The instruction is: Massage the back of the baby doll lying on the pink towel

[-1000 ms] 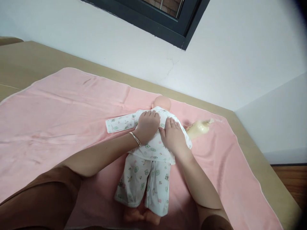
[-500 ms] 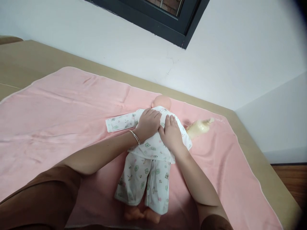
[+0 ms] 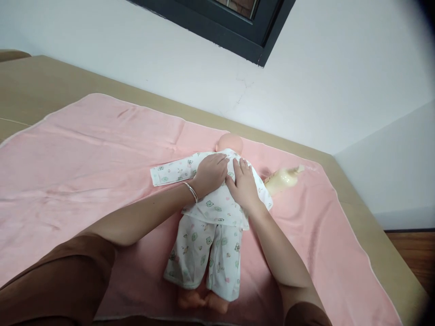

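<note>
A baby doll (image 3: 217,208) in white printed pyjamas lies on a pink blanket (image 3: 95,149), its head toward the wall and its bare feet toward me. My left hand (image 3: 211,174), with a bracelet at the wrist, rests flat on the left of the doll's upper body. On the right of it lies my right hand (image 3: 245,184), fingers stretched toward the doll's head. Both palms press on the pyjama top, side by side. One sleeve spreads out to the left. The doll's face is hidden from me.
A baby bottle (image 3: 283,179) with pale liquid lies on its side on the blanket, right of the doll. Beneath the blanket is a wooden tabletop (image 3: 68,79) against a white wall (image 3: 306,90). A dark window frame (image 3: 238,38) is set in that wall.
My right hand has shifted very slightly up the doll's upper body. The left hand stays in nearly the same place, and the doll and bottle lie as before.
</note>
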Demonstrator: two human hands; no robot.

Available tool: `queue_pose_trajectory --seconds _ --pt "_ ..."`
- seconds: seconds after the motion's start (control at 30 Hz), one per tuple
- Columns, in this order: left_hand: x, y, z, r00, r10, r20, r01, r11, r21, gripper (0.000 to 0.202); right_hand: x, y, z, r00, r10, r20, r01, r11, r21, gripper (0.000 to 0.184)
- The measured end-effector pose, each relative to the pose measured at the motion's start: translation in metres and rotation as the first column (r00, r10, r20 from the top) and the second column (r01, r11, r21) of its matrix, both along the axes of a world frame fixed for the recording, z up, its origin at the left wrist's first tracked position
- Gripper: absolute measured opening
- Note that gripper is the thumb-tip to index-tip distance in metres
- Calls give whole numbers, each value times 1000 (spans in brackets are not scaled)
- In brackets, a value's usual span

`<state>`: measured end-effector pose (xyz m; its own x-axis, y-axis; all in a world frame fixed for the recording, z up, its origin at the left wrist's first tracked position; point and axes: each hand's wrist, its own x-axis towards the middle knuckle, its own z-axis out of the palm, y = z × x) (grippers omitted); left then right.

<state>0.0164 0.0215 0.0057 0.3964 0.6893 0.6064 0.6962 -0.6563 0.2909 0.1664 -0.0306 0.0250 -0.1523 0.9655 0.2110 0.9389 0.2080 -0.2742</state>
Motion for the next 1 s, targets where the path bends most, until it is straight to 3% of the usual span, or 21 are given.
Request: queue_pose_trajectory --seconds 0.17,0.3,0.47,1.0 --pt "0 -3 0 1000 9 6 -9 1000 8 35 -21 -22 6 990 -107 89 101 993 68 55" --pt "1 -1 2 996 87 24 -86 995 -54 36 -11 -10 1 998 -51 28 50 998 31 58" --pt "2 2 1 996 88 32 -84 992 -98 37 13 11 -7 995 54 -88 -52 998 23 65" --pt "1 3 1 995 84 54 -76 988 -138 38 12 10 -11 995 40 -96 -36 998 43 64"
